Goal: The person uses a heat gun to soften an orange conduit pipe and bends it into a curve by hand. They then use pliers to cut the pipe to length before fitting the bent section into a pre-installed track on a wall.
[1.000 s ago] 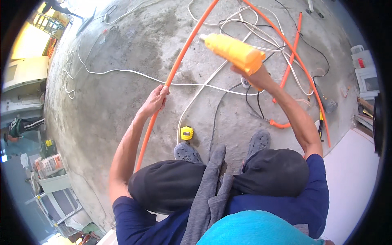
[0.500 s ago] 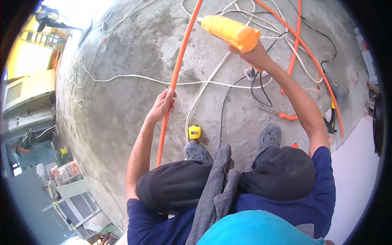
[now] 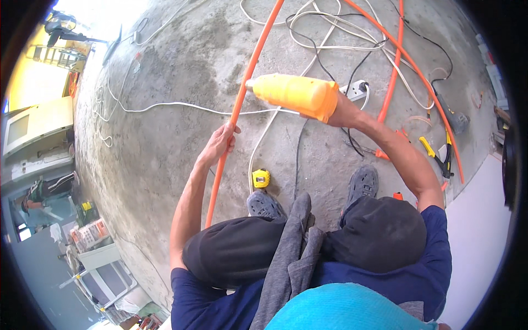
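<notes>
My left hand (image 3: pixel 221 144) is wrapped round a long orange pipe (image 3: pixel 245 85), which slants up from beside my left knee past the top edge of the view. In my right hand (image 3: pixel 346 111) is a yellow-orange heat gun (image 3: pixel 294 94). Its metal nozzle points left and lies close to the pipe, above my left hand; whether they touch I cannot tell. The handle and my right fingers are mostly hidden beneath the gun's body. A yellow tape measure (image 3: pixel 261 178) lies on the concrete floor by my left shoe.
Coiled white cable (image 3: pixel 308 37) and a white power strip (image 3: pixel 355 91) lie ahead. More orange pipes (image 3: pixel 393 71), an angle grinder (image 3: pixel 457 122) and a yellow-black cutter (image 3: pixel 434 157) are on the right. A metal frame (image 3: pixel 107 280) and clutter line the left wall.
My right hand has brought the heat gun down and left, so its nozzle is lower along the pipe. The pipe's upper end has tilted slightly right. The power strip has come into sight.
</notes>
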A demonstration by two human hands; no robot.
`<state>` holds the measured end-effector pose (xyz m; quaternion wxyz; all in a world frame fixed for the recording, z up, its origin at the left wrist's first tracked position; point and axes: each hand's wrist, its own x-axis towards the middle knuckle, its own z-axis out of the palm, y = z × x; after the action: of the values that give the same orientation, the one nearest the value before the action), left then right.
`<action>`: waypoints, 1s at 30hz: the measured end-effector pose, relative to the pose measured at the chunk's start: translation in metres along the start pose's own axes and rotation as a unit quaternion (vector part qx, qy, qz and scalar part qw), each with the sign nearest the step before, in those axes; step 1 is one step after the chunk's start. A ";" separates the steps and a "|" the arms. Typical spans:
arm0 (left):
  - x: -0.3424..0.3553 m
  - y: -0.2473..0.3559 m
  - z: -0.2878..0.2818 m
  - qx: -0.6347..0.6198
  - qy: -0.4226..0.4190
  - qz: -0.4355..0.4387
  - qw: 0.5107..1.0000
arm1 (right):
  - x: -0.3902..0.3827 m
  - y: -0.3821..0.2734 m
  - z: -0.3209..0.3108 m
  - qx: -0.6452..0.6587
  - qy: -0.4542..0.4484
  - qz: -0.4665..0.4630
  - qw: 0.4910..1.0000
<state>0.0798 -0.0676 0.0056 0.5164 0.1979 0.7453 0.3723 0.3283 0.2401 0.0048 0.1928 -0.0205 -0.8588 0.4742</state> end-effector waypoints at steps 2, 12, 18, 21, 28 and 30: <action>-0.002 0.000 0.005 -0.072 -0.008 -0.013 0.997 | -0.003 0.000 -0.002 0.024 -0.030 0.004 0.999; -0.005 -0.003 0.006 -0.094 -0.034 -0.003 0.995 | 0.029 0.028 -0.044 -0.001 0.092 0.055 0.994; -0.007 -0.001 0.006 -0.098 -0.047 0.006 0.994 | 0.045 0.039 -0.077 0.002 0.115 0.180 0.977; -0.009 0.004 0.009 -0.084 -0.049 0.011 0.995 | 0.054 0.052 -0.091 -0.016 0.115 0.217 0.969; -0.009 0.002 0.006 -0.060 -0.044 0.023 0.997 | 0.065 0.064 -0.106 -0.015 0.175 0.190 0.966; -0.008 0.002 0.006 -0.050 -0.042 0.025 0.998 | 0.063 0.064 -0.108 -0.040 0.123 0.279 0.952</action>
<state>0.0881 -0.0697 0.0104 0.5469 0.2060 0.6981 0.4136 0.2986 0.3763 0.0234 0.1559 -0.3249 -0.8067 0.4683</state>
